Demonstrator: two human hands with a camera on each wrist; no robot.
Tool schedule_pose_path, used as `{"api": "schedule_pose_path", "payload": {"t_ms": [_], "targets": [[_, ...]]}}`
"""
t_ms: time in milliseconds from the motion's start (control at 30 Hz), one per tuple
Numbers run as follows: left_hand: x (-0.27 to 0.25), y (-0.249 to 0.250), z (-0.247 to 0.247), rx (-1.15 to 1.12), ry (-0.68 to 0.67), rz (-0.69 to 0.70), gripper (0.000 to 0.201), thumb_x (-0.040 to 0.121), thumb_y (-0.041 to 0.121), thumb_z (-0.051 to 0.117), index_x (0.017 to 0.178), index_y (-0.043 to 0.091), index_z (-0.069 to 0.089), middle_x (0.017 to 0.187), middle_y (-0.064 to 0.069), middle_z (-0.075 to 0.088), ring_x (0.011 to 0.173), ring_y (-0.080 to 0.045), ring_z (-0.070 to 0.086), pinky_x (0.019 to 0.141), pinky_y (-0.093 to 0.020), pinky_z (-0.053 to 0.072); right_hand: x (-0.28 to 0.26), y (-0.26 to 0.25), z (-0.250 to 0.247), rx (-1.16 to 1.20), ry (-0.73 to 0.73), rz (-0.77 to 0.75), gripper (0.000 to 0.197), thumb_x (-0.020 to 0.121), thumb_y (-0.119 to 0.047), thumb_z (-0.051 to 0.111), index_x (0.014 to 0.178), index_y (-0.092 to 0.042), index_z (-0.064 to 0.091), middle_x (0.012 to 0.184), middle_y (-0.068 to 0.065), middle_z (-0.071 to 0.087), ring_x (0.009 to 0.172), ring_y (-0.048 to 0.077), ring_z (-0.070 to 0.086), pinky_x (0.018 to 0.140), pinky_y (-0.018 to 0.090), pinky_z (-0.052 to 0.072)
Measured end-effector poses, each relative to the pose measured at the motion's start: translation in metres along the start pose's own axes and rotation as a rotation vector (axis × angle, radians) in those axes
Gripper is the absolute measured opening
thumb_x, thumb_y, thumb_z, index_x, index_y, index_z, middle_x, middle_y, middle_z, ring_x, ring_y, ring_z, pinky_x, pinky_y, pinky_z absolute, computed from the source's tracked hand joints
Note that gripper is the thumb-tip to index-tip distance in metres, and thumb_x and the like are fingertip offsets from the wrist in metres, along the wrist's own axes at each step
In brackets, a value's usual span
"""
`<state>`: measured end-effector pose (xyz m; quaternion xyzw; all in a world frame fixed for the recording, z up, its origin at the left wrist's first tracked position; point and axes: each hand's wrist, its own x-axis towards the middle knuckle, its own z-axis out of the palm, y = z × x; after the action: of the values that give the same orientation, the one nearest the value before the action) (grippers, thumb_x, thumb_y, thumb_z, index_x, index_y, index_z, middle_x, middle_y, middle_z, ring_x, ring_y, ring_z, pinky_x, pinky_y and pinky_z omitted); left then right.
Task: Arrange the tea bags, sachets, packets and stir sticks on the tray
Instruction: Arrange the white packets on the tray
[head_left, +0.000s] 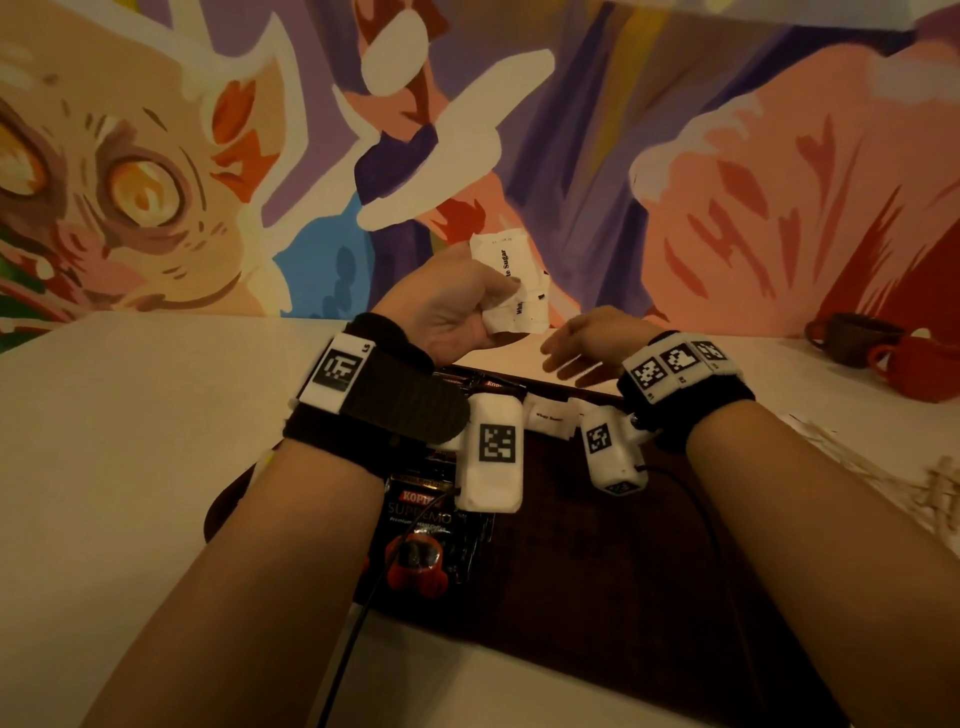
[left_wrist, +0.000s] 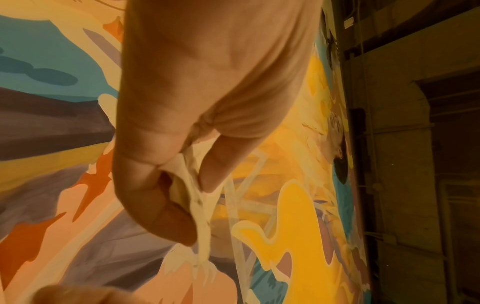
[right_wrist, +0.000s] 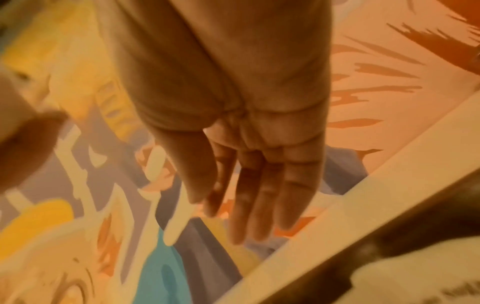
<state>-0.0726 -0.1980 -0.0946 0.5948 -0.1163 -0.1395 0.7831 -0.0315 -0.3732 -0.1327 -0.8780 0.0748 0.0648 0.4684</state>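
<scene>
My left hand (head_left: 457, 306) is raised above the far edge of the dark tray (head_left: 597, 561) and grips a bunch of white sugar sachets (head_left: 511, 283), held upright. The left wrist view shows thumb and fingers pinching the sachets (left_wrist: 192, 191) edge-on. My right hand (head_left: 587, 345) hovers just right of it with straight, spread fingers (right_wrist: 249, 197) and holds nothing. On the tray lie black Kopiko coffee packets (head_left: 421, 525) at the left and a white sugar sachet (head_left: 548, 418) near the far rim, partly hidden by my wrist cameras.
A brown cup (head_left: 852, 343) and a red cup (head_left: 919, 366) stand at the table's far right. Wooden stir sticks (head_left: 914, 483) lie scattered on the table right of the tray. A painted mural wall (head_left: 208, 156) rises directly behind the white table (head_left: 130, 441).
</scene>
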Motion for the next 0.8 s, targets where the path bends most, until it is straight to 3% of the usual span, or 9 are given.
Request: {"api": "schedule_pose_path", "payload": {"t_ms": [100, 200, 267, 367, 567, 733, 800], "targets": [[0.001, -0.002, 0.001, 0.013, -0.011, 0.001, 0.049, 0.093, -0.011, 0.040, 0.136, 0.013, 0.041, 0.127, -0.016, 0.054, 0.107, -0.029, 0.057, 0.069, -0.041, 0.054, -0.018, -0.001, -0.004, 0.261, 0.105, -0.215, 0.014, 0.092, -0.023, 0.059, 0.088, -0.013, 0.066, 0.079, 0.001, 0.071, 0.076, 0.018, 0.065, 0.065, 0.027, 0.053], [0.001, -0.003, 0.002, 0.006, -0.028, 0.004, 0.048, 0.093, -0.011, 0.040, 0.135, 0.012, 0.042, 0.123, -0.015, 0.055, 0.098, -0.026, 0.060, 0.065, -0.039, 0.054, -0.040, -0.004, -0.004, 0.501, 0.113, -0.365, 0.023, 0.092, -0.032, 0.057, 0.085, -0.012, 0.066, 0.070, 0.000, 0.066, 0.065, 0.014, 0.063, 0.061, 0.026, 0.053], [0.001, -0.005, 0.003, 0.022, -0.032, 0.008, 0.047, 0.093, -0.011, 0.041, 0.134, 0.011, 0.042, 0.121, -0.015, 0.056, 0.101, -0.027, 0.060, 0.066, -0.038, 0.054, -0.050, -0.005, -0.003, 0.560, 0.107, -0.424, 0.023, 0.091, -0.033, 0.056, 0.084, -0.012, 0.065, 0.068, 0.000, 0.063, 0.062, 0.012, 0.061, 0.058, 0.024, 0.052], [0.003, -0.008, 0.003, 0.085, -0.029, 0.025, 0.050, 0.091, -0.011, 0.046, 0.134, 0.014, 0.042, 0.126, -0.015, 0.055, 0.111, -0.031, 0.057, 0.068, -0.038, 0.055, -0.056, -0.003, -0.001, 0.496, 0.127, -0.450, 0.018, 0.089, -0.029, 0.060, 0.088, -0.011, 0.064, 0.072, 0.001, 0.064, 0.061, 0.011, 0.060, 0.057, 0.024, 0.051], [0.002, -0.012, 0.005, 0.173, -0.090, 0.031, 0.057, 0.085, -0.013, 0.054, 0.128, 0.023, 0.046, 0.122, -0.012, 0.055, 0.110, -0.032, 0.059, 0.077, -0.041, 0.056, -0.058, -0.005, -0.002, 0.418, 0.146, -0.449, 0.013, 0.086, -0.024, 0.064, 0.094, -0.014, 0.064, 0.082, 0.002, 0.066, 0.065, 0.010, 0.060, 0.057, 0.023, 0.051], [0.000, -0.013, 0.007, 0.297, -0.161, 0.028, 0.056, 0.083, -0.010, 0.059, 0.127, 0.023, 0.048, 0.124, -0.011, 0.055, 0.108, -0.029, 0.061, 0.073, -0.036, 0.059, -0.058, -0.007, -0.006, 0.385, 0.155, -0.478, 0.021, 0.082, -0.017, 0.069, 0.102, -0.014, 0.066, 0.091, 0.000, 0.068, 0.078, 0.011, 0.065, 0.066, 0.026, 0.048], [0.000, -0.013, 0.007, 0.290, -0.161, 0.028, 0.056, 0.083, -0.009, 0.060, 0.128, 0.021, 0.047, 0.119, -0.010, 0.058, 0.102, -0.026, 0.064, 0.071, -0.035, 0.059, -0.058, -0.006, -0.008, 0.345, 0.185, -0.469, 0.017, 0.078, -0.012, 0.072, 0.094, -0.016, 0.068, 0.086, -0.004, 0.069, 0.074, 0.007, 0.063, 0.066, 0.025, 0.043]]}}
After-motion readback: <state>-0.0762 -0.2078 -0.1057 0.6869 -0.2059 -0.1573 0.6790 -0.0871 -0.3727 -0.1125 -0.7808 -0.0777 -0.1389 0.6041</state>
